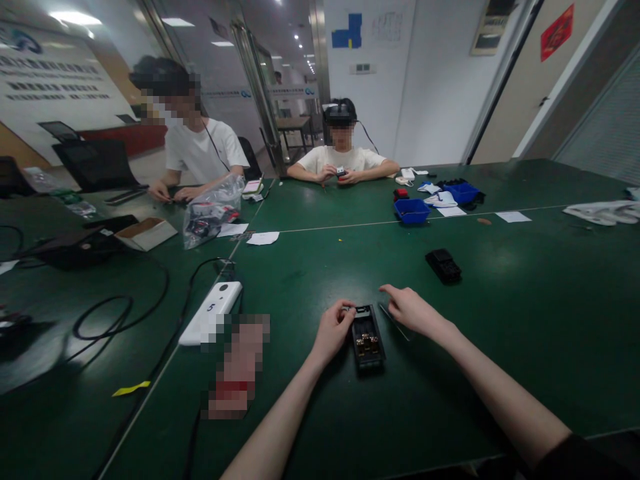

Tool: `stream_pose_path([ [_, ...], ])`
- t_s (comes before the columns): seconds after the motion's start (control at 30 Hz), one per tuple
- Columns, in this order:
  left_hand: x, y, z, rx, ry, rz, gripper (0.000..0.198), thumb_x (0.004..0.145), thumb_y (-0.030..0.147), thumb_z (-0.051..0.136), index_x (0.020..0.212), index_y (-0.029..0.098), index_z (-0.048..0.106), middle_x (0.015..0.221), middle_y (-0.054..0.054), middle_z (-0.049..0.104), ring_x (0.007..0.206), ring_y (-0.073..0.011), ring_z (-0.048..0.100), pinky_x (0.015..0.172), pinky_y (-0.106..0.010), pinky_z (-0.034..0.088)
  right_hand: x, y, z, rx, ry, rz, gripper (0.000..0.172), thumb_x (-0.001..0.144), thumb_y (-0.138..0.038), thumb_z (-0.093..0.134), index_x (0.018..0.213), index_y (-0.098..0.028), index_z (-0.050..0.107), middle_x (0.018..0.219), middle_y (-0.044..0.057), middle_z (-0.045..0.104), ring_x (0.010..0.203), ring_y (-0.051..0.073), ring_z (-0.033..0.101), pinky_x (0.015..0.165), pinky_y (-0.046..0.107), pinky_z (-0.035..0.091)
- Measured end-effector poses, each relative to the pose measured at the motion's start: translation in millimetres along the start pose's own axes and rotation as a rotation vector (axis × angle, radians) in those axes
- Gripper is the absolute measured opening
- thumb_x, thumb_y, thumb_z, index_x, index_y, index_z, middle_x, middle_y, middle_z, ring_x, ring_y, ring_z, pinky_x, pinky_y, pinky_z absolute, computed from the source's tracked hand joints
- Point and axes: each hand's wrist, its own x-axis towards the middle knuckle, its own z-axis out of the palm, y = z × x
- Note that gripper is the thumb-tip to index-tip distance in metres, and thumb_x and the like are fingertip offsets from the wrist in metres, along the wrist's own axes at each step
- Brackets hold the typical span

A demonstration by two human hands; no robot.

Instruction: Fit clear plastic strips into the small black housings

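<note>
A black rectangular plastic casing (370, 363) lies on the green table in front of me, its open side up, with gold-coloured metal parts inside. My left hand (336, 328) grips its upper left corner, thumb and fingers closed on the edge. Right of the casing, my right hand (411, 310) rests low over the table with the index finger stretched out to the left. A thin metal tool (397, 323), its exact kind unclear, lies slanted just below those fingers. Farther off sits another black plastic device part (443, 266).
A white power bank marked 5 (213, 312) and a pixelated object (240, 367) lie to the left beside black cables. Blue trays (412, 211) stand toward the back right. A clear plastic bag (213, 213) and an open box (146, 234) are at back left. Two people sit opposite.
</note>
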Motion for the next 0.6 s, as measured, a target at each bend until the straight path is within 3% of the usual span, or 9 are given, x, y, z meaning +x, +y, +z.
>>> stream_pose_path([
  [0.13,0.5,-1.7,1.0,-0.003,0.004,0.016,0.025,0.081,0.037,0.05,0.088,0.014,0.055,0.046,0.008,0.044,0.038,-0.0067,0.036,0.044,-0.019,0.026,8.1,-6.8,2.8,0.589,0.099,-0.049,0.032,0.082,-0.018,0.041,0.113,-0.018,0.053,0.078,0.003,0.065,0.061,0.013,0.062,0.06,0.026,0.048],
  [0.23,0.8,-3.3,1.6,0.01,0.009,0.032,0.024,0.081,0.037,0.05,0.087,0.014,0.055,0.046,0.008,0.044,0.038,-0.0067,0.036,0.043,-0.019,0.026,7.1,-14.1,17.2,1.076,0.044,-0.035,0.035,0.075,-0.021,0.055,0.11,-0.02,0.049,0.079,0.0,0.064,0.064,0.012,0.064,0.062,0.028,0.052],
  [0.3,1.2,-4.9,1.7,0.018,0.014,0.045,0.024,0.081,0.037,0.05,0.086,0.014,0.056,0.047,0.007,0.046,0.038,-0.0068,0.037,0.043,-0.019,0.026,3.8,-18.0,29.4,1.266,-0.018,-0.033,0.041,0.069,-0.019,0.064,0.107,-0.021,0.048,0.078,-0.001,0.064,0.065,0.012,0.064,0.065,0.028,0.052],
  [0.43,2.4,-7.6,1.7,0.022,0.025,0.065,0.022,0.08,0.036,0.051,0.084,0.015,0.056,0.05,0.005,0.05,0.042,-0.0078,0.042,0.045,-0.019,0.029,-2.2,-21.6,46.8,1.399,-0.098,-0.05,0.043,0.066,-0.017,0.068,0.102,-0.021,0.046,0.076,-0.003,0.064,0.066,0.012,0.066,0.064,0.028,0.053],
  [0.6,1.8,-6.9,1.9,0.016,0.02,0.052,0.024,0.08,0.037,0.051,0.084,0.015,0.056,0.051,0.005,0.051,0.043,-0.008,0.043,0.045,-0.019,0.029,-4.2,-23.1,49.4,1.382,-0.116,-0.04,0.041,0.066,-0.018,0.068,0.1,-0.022,0.045,0.077,-0.004,0.063,0.065,0.012,0.066,0.066,0.028,0.053],
])
